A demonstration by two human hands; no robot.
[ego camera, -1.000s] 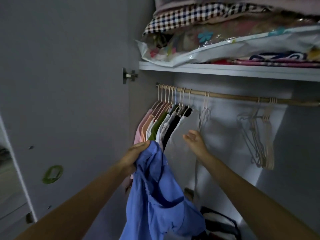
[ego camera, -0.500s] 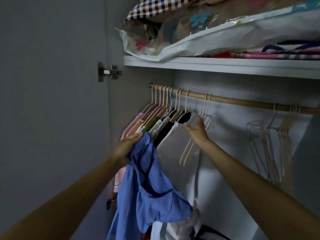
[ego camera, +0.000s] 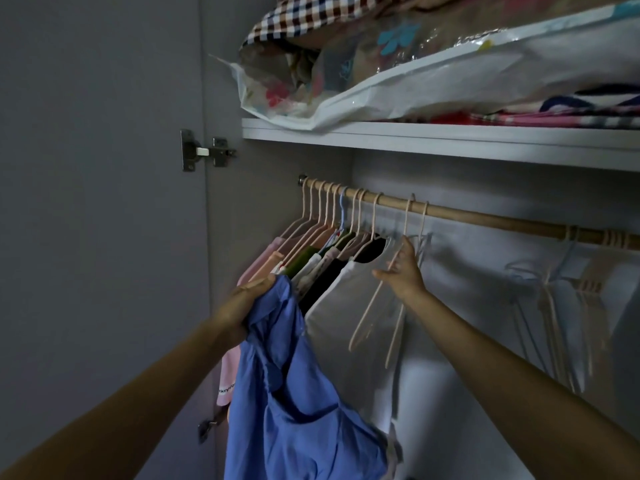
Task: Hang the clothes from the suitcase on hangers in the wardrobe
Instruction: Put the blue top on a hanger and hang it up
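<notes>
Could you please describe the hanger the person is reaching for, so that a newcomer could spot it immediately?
Follow the wooden rail under the white shelf rightward, past the packed row of hung clothes. Just beyond them hang two bare pale pink hangers; the right hand touches the nearer one, the only empty hanger with a hand on it.

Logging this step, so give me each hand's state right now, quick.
Left hand: closed, gripping the blue shirt.
Right hand: fingers on an empty hanger on the rail; whether it grips cannot be told.
</notes>
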